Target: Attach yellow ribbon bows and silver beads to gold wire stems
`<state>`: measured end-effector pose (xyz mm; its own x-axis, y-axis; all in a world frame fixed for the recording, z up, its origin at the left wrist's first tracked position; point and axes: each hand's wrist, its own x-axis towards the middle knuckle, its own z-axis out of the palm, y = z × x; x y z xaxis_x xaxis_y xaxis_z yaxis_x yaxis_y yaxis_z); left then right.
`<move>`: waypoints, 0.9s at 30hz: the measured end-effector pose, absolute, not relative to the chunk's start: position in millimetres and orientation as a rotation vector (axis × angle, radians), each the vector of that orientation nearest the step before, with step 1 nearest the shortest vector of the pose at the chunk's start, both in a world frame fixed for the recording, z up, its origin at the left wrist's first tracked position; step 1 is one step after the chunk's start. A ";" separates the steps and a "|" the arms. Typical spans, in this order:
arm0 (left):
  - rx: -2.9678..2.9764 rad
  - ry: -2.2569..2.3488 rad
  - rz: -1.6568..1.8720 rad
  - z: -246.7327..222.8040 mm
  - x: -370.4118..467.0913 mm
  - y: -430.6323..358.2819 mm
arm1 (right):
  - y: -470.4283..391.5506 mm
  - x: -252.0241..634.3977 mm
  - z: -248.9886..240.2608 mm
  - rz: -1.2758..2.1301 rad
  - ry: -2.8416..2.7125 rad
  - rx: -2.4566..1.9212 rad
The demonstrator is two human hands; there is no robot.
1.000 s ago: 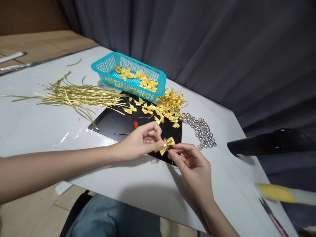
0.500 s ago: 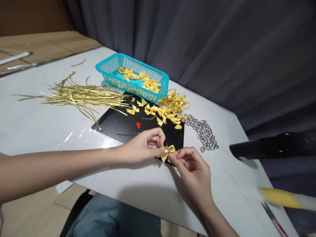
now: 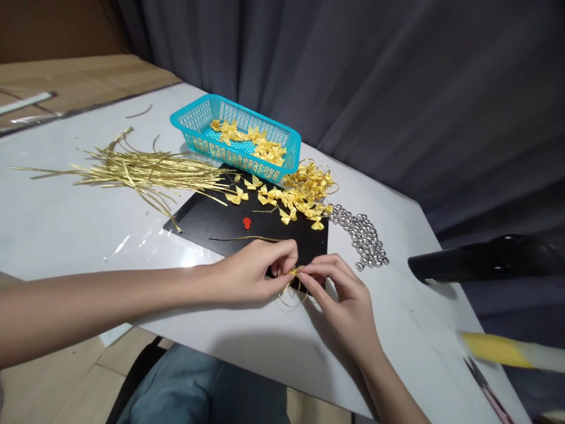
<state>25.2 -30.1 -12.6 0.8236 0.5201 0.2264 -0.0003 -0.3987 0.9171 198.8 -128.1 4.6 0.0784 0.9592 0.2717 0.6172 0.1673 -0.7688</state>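
Observation:
A small yellow ribbon bow (image 3: 295, 272) is pinched between both hands over the near edge of a black mat (image 3: 207, 221). My left hand (image 3: 258, 268) closes thumb and finger on its left side, the other fingers curled in. On the right side, my right hand (image 3: 342, 288) grips it with thumb and fingertips. Thin gold cord (image 3: 292, 305) curves in a loop below the bow. Fingers hide much of the bow. Just beyond my left hand, another gold cord (image 3: 241, 238) lies on the mat near a red piece (image 3: 246, 223).
Yellow bows (image 3: 304, 203) lie on the mat below a turquoise basket (image 3: 194, 138) holding more. Gold cords (image 3: 145, 168) are heaped left; looped bows (image 3: 315, 179) and silver beads (image 3: 364, 238) sit right. A black cylindrical object (image 3: 468, 259), a yellow-ended object (image 3: 494, 348) and scissors (image 3: 485, 386) are far right.
The bow has been turned in my fingers, so less of its ribbon shows and a cord loop now hangs below it. My right hand has shifted slightly up and left.

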 end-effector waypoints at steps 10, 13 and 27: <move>1.892 0.456 0.486 -15.1 27.1 -27.7 | -123.0 197.0 -11.9 0.712 -1.593 -1.541; 1.923 0.465 0.471 -16.3 28.0 -26.3 | -122.1 195.7 -12.9 0.721 -1.592 -1.545; 1.896 0.463 0.433 -13.7 28.0 -28.3 | -123.9 196.6 -5.9 0.693 -1.345 -1.487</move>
